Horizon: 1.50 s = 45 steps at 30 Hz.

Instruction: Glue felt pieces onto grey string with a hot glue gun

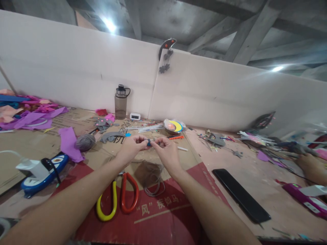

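Note:
My left hand (133, 147) and my right hand (167, 152) meet over the middle of the table, fingertips pinched together. Between them is a small dark blue piece (149, 142), perhaps felt; its exact kind is too small to tell. Both hands seem to grip it. Below them lies a brown square piece (146, 172) with a loop of grey cord (156, 190). Scissors with one yellow and one red handle (129, 194) lie near my left forearm, their blades mostly hidden. Just behind my left hand are grey felt scraps (111, 136).
A bottle (120, 103), a small digital clock (135, 116) and a bowl (176, 127) stand along the back. At left lie a yarn ball (86, 142), purple felt (70, 143) and a blue power strip (44, 175). A black phone-like slab (240, 194) and another person's hand (313, 168) are at right.

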Each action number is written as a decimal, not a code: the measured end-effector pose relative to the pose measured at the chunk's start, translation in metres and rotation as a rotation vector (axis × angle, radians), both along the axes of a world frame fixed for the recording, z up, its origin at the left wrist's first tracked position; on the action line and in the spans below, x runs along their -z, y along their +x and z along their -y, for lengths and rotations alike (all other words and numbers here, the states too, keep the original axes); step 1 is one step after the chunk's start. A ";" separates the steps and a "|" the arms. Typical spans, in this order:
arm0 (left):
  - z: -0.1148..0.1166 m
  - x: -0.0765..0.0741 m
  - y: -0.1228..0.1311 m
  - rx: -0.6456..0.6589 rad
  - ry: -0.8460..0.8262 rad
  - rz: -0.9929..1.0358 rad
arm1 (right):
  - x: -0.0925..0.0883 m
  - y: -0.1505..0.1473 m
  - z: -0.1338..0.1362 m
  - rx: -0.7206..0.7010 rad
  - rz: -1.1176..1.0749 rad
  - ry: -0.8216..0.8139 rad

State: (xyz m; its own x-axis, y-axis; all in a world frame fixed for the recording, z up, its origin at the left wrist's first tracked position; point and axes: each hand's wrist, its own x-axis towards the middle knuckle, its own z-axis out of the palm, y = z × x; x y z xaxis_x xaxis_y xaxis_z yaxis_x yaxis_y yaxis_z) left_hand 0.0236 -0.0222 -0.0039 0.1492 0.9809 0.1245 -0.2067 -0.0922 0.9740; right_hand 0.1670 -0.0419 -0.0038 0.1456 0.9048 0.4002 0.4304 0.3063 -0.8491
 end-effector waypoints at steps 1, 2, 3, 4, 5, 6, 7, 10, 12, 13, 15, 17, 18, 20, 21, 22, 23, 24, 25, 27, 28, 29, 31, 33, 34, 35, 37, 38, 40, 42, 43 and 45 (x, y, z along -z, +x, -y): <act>0.000 0.001 -0.001 0.008 0.022 -0.030 | 0.001 0.001 0.000 0.001 -0.001 0.002; -0.001 0.001 -0.002 0.017 0.041 -0.061 | 0.001 0.001 -0.001 0.000 -0.001 0.005; -0.001 0.002 -0.002 0.026 0.058 -0.093 | 0.002 0.002 -0.001 -0.002 -0.001 0.007; -0.001 0.002 -0.003 0.034 0.071 -0.123 | 0.002 0.002 -0.001 -0.004 0.000 0.007; -0.002 0.002 -0.003 0.038 0.083 -0.152 | 0.003 0.003 -0.001 -0.007 0.000 0.006; -0.002 0.002 -0.004 0.040 0.093 -0.182 | 0.003 0.003 -0.001 -0.015 0.000 0.001; -0.002 0.001 -0.004 0.035 0.104 -0.213 | 0.004 0.004 -0.002 -0.027 -0.004 -0.006; -0.003 -0.001 -0.004 0.002 0.119 -0.298 | 0.005 0.005 -0.003 -0.101 -0.011 -0.017; -0.004 -0.002 -0.006 -0.032 0.119 -0.367 | 0.007 0.004 -0.005 -0.175 -0.024 -0.015; -0.005 -0.002 -0.007 -0.058 0.129 -0.418 | 0.009 0.003 -0.006 -0.218 -0.043 -0.025; -0.007 -0.001 -0.010 -0.130 0.203 -0.576 | 0.012 0.001 -0.007 -0.312 -0.128 -0.083; -0.010 0.001 -0.014 -0.208 0.361 -0.771 | 0.016 -0.002 -0.008 -0.392 -0.281 -0.179; -0.011 0.003 -0.016 -0.238 0.454 -0.859 | 0.018 -0.004 -0.008 -0.424 -0.368 -0.231; -0.011 0.005 -0.019 -0.264 0.615 -0.992 | 0.021 -0.006 -0.008 -0.460 -0.525 -0.322; -0.011 0.007 -0.020 -0.265 0.673 -1.029 | 0.022 -0.007 -0.008 -0.463 -0.578 -0.355; -0.011 0.008 -0.021 -0.260 0.714 -1.051 | 0.022 -0.007 -0.007 -0.457 -0.611 -0.378; -0.010 0.008 -0.021 -0.255 0.741 -1.059 | 0.022 -0.007 -0.007 -0.446 -0.629 -0.388; -0.009 0.009 -0.021 -0.250 0.756 -1.062 | 0.022 -0.007 -0.007 -0.435 -0.632 -0.389; -0.008 0.009 -0.021 -0.249 0.761 -1.063 | 0.022 -0.007 -0.007 -0.429 -0.625 -0.386; -0.008 0.010 -0.021 -0.259 0.764 -1.070 | 0.022 -0.007 -0.007 -0.437 -0.582 -0.384; -0.007 0.009 -0.021 -0.270 0.767 -1.077 | 0.022 -0.006 -0.008 -0.443 -0.551 -0.380; -0.008 0.009 -0.021 -0.283 0.768 -1.084 | 0.023 -0.006 -0.008 -0.447 -0.518 -0.373; -0.009 0.008 -0.021 -0.294 0.764 -1.098 | 0.024 -0.005 -0.010 -0.447 -0.453 -0.354; -0.010 0.007 -0.022 -0.292 0.752 -1.111 | 0.026 -0.004 -0.012 -0.436 -0.396 -0.343; -0.011 0.007 -0.022 -0.291 0.746 -1.118 | 0.027 -0.003 -0.013 -0.430 -0.367 -0.339; -0.011 0.006 -0.023 -0.291 0.740 -1.124 | 0.027 -0.002 -0.013 -0.424 -0.335 -0.331; -0.012 0.005 -0.024 -0.304 0.721 -1.131 | 0.028 -0.002 -0.015 -0.410 -0.260 -0.293; -0.012 0.005 -0.024 -0.310 0.710 -1.130 | 0.029 -0.002 -0.015 -0.406 -0.212 -0.270; -0.013 0.004 -0.026 -0.314 0.689 -1.121 | 0.031 -0.003 -0.017 -0.402 -0.100 -0.233; -0.013 0.004 -0.027 -0.317 0.670 -1.115 | 0.032 -0.004 -0.019 -0.399 0.028 -0.208; -0.013 0.004 -0.028 -0.315 0.662 -1.116 | 0.033 -0.004 -0.021 -0.396 0.085 -0.199; -0.014 0.004 -0.029 -0.313 0.644 -1.124 | 0.033 -0.004 -0.025 -0.388 0.167 -0.186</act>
State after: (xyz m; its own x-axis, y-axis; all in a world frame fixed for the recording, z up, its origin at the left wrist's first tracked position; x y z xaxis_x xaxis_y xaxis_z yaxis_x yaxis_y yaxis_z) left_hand -0.0055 -0.0084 -0.0078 0.2562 0.8058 0.5339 0.7895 -0.4931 0.3653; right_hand 0.1634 -0.0173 -0.0372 -0.2709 0.9383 0.2152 0.4495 0.3210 -0.8336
